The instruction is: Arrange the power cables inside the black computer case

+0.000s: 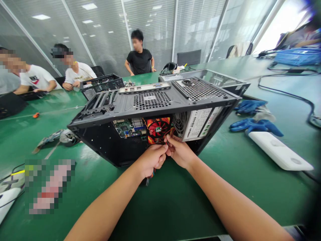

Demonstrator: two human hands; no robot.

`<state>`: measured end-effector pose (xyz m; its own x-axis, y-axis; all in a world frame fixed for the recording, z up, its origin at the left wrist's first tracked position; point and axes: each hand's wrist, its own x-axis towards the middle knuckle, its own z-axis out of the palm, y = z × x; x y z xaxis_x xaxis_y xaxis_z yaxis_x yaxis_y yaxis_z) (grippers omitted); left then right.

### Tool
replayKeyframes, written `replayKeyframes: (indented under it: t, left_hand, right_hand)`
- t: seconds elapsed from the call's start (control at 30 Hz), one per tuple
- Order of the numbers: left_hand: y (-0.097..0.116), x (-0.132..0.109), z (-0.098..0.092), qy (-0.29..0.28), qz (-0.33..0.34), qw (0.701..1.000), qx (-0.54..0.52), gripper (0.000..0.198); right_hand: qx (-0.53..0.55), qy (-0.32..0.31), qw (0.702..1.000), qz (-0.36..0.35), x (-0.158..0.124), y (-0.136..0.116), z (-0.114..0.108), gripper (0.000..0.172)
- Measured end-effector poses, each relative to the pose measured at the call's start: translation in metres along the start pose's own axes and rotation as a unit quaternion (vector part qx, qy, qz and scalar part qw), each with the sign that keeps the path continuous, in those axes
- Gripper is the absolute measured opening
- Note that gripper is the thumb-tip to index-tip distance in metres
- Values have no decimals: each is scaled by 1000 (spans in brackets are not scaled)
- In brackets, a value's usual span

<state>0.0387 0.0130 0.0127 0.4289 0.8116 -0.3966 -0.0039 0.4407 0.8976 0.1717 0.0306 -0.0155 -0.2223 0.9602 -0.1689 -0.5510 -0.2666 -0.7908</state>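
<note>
A black computer case [150, 105] lies on its side edge before me, its open side facing me. Inside it show a motherboard [126, 128], a red and black cooling fan [158, 128] and a labelled power supply [200, 124]. My left hand [154, 159] is closed in a pinch in front of the fan, touching my right hand. Coloured cables [151, 174] with a dark connector hang just below it. My right hand [179, 149] is closed, its fingertips on thin wires [173, 131] beside the fan. What the left fingers hold is hidden.
Blue work gloves [255, 125] and a white power strip [280, 150] lie to the right. Another case frame [102, 85] and a side panel [223, 78] stand behind. Several people sit across the green table [100, 201]. A blue basket [298, 56] is at the far right.
</note>
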Motion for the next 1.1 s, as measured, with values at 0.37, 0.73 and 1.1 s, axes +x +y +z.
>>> replayKeyframes:
  t: [0.37,0.73,1.1]
  left_hand:
    - [-4,-4,4,192,155,786,567,30]
    - [-3,3,3,88,54,965,242,37]
    - [-5,-7,8,214,124,693,677,34]
  right_hand:
    - [-12,45,999,-20,0,2,5,39]
    - [-37,27,999,-22,3,4,3,38]
    - [-50,53,997,-28,4,5,2,42]
